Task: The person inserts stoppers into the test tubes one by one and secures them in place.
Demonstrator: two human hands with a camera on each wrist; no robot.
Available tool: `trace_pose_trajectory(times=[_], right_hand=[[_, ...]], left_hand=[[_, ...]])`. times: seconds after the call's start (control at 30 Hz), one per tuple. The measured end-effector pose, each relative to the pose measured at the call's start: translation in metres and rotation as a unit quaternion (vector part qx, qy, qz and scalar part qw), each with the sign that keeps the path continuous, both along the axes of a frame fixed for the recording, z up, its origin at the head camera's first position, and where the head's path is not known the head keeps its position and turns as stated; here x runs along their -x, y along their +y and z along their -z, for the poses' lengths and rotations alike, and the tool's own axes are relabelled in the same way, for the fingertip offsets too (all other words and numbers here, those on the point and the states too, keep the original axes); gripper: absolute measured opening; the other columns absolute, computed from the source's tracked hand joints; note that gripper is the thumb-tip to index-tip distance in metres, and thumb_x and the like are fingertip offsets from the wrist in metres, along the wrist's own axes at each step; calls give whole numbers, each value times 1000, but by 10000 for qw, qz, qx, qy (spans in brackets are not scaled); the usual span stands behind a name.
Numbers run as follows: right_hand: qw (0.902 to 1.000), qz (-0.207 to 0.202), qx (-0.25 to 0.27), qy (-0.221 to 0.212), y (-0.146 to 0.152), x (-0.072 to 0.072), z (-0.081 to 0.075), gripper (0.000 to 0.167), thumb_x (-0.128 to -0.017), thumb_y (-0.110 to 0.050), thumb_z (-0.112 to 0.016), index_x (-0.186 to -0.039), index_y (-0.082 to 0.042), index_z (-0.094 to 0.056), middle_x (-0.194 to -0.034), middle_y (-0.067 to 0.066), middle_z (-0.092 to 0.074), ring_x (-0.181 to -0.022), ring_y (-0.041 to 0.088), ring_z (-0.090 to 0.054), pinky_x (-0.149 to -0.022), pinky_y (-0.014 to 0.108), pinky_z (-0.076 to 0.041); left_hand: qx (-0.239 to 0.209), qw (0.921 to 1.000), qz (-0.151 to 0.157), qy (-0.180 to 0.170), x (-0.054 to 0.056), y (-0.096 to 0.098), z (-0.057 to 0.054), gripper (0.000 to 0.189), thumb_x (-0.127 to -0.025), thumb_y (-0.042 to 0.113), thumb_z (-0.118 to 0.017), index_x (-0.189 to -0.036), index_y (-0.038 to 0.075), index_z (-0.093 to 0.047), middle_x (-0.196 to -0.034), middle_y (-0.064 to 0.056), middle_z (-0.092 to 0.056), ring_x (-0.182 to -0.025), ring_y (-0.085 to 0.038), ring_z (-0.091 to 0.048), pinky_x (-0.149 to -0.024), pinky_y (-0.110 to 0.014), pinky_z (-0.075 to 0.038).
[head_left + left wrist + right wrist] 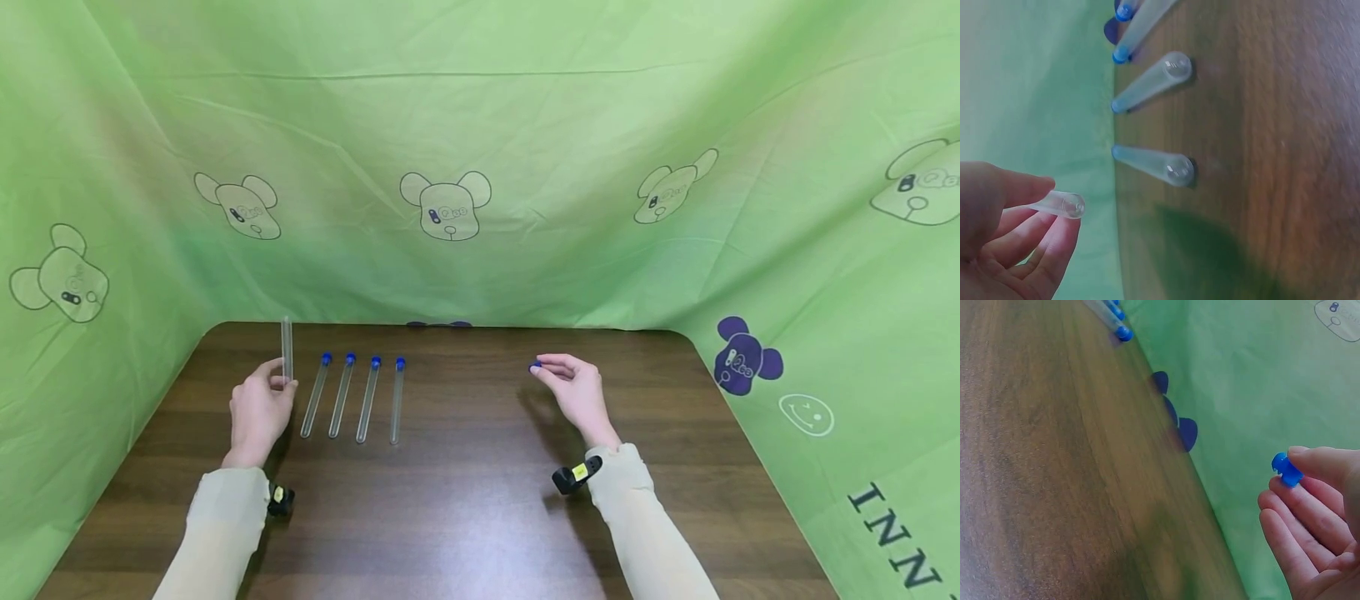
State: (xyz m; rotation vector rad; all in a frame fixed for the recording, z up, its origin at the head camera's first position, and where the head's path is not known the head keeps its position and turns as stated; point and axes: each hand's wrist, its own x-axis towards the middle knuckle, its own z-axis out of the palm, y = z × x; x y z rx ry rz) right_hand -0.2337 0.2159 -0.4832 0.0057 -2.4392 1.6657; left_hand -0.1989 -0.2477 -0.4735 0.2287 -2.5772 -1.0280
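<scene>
My left hand pinches an uncapped clear test tube near its lower end and holds it upright over the left of the table. In the left wrist view the rounded bottom of that tube shows between thumb and fingers. Far to the right, my right hand pinches a small blue cap between thumb and fingertips, raised off the table. Several blue-capped test tubes lie side by side just right of the left hand, their caps toward the back.
The brown wooden table ends at a green cloth backdrop that hangs behind and along both sides. Each wrist wears a small black camera, the left and the right.
</scene>
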Motion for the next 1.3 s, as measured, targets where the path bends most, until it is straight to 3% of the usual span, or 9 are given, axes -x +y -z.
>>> trace_pose_trajectory(times=[0.53, 0.77, 1.0, 1.3], right_hand=[[9995, 0, 307, -52, -3, 0, -6, 30, -90, -16, -80, -114, 1, -73, -103, 11, -76, -91, 7, -72, -83, 20, -51], [9989, -9, 465, -73, -5, -2, -7, 30, -92, -14, -78, -116, 3, -72, -103, 12, -76, -90, 5, -71, -82, 19, -51], [9969, -65, 787, -42, -8, -2, -9, 29, -94, -10, -75, -118, 7, -70, -104, 20, -74, -85, 8, -73, -81, 21, -55], [9960, -54, 889, -87, -12, -3, -10, 27, -94, -9, -74, -118, 5, -71, -105, 20, -74, -85, 11, -73, -81, 24, -56]], left_hand=[[-120, 9992, 338, 202, 0, 28, -1, 40, -94, 6, -71, -133, -2, -63, -98, -18, -75, -84, -35, -74, -80, -55, -51], [-160, 9985, 455, 254, -2, 38, 3, 40, -92, 4, -73, -131, -2, -63, -96, -17, -75, -78, -32, -74, -78, -54, -51], [-194, 9977, 592, 275, -2, 46, 5, 40, -92, 4, -74, -131, 0, -65, -96, -17, -75, -81, -33, -74, -78, -54, -53], [-177, 9967, 762, 202, -6, 56, 4, 41, -92, 5, -73, -132, 1, -64, -96, -14, -76, -80, -29, -74, -70, -50, -56]])
